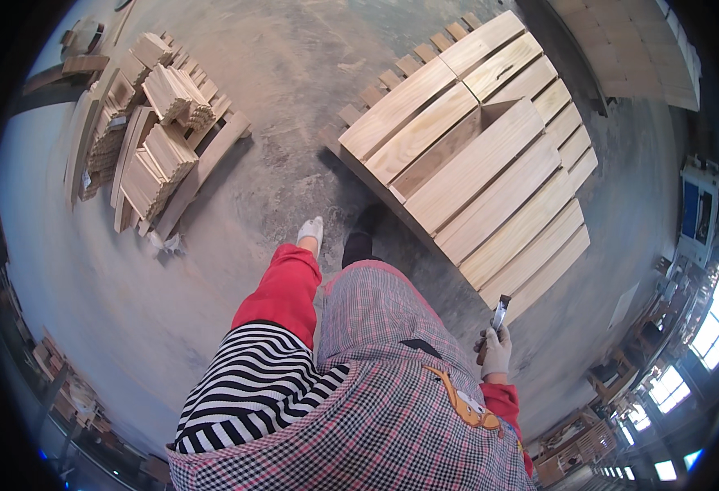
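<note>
On the floor point(294, 106), board stack point(490, 168), slat bundles point(167, 155)

The lone fisheye head view looks steeply down from the wearer's head: plaid apron point(376, 409) close at lower centre, wooden planks point(478, 168) farther off at upper right

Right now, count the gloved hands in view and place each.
2: the left hand, just left of the picture's centre, and the right hand, at lower right, holding a metal-tipped tool. Others could be hidden at the dim rim.
</note>
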The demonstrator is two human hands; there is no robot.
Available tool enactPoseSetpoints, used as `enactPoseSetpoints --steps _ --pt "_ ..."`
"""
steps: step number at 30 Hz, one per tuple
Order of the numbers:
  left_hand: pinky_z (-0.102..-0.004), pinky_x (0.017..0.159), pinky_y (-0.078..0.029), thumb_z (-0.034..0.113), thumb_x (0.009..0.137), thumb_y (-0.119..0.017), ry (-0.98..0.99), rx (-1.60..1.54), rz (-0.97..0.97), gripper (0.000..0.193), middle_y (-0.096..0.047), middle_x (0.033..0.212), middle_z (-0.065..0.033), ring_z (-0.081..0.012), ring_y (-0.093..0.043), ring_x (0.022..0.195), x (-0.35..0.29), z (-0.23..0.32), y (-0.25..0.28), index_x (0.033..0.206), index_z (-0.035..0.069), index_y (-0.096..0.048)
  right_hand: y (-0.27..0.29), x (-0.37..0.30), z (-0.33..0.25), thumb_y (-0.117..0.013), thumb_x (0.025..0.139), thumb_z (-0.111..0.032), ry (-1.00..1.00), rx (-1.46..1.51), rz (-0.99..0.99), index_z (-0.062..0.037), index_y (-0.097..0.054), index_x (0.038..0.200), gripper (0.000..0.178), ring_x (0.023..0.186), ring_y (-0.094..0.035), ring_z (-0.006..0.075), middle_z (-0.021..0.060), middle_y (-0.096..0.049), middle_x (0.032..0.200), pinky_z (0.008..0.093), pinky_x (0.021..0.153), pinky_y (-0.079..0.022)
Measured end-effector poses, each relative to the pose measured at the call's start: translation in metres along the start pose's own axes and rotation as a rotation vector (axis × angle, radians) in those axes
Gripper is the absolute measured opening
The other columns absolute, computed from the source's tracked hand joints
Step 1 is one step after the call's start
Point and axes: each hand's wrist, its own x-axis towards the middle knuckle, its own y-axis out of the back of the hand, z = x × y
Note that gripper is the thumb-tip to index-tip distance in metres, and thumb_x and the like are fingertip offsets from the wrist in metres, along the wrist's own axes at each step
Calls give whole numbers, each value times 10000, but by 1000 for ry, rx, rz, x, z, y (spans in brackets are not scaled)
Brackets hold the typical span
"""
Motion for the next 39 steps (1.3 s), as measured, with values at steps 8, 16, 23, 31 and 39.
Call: enactPoseSetpoints --steps 8,16,23,31,39 --pt "-453 879 -458 356 926 -409 -608 95 18 362 -624 1090 -188 -367 -587 1017 -142 200 -3 1064 89 -611 -3 3 -9 -509 900 -68 17 -38 0 -28 -511 1137 240 510 -522 131 59 -563 766 277 463 -457" --pt "-438 964 -415 450 940 -392 -636 187 -117 493 -586 1187 -211 -387 -536 1129 -153 327 -85 1190 67 -575 13 -10 7 -518 901 -87 5 6 71 -41 -535 1016 125 492 -509 110 26 -545 714 260 453 -441" --pt "-489 963 -405 560 948 -245 -535 330 -116 636 -569 1186 -247 -413 -529 1125 -129 335 -107 1211 80 -569 22 -37 29 -519 892 -85 -93 168 164 -37 -534 1015 134 518 -527 111 23 -546 720 260 472 -453" --pt "-295 1151 -214 63 921 -289 -825 884 -154 509 -307 1494 -145 -224 -290 1384 -61 314 -144 1419 -42 -300 38 -49 69 -541 890 -131 -74 200 256 -18 -544 1056 201 546 -522 107 30 -550 746 261 484 -442" --pt "-347 954 -426 384 981 -354 -701 410 118 532 -587 1239 -167 -289 -558 1127 -10 306 -136 1226 -49 -539 80 -68 134 -548 889 -150 -91 511 286 -38 -552 999 157 578 -514 94 4 -531 732 254 507 -436"
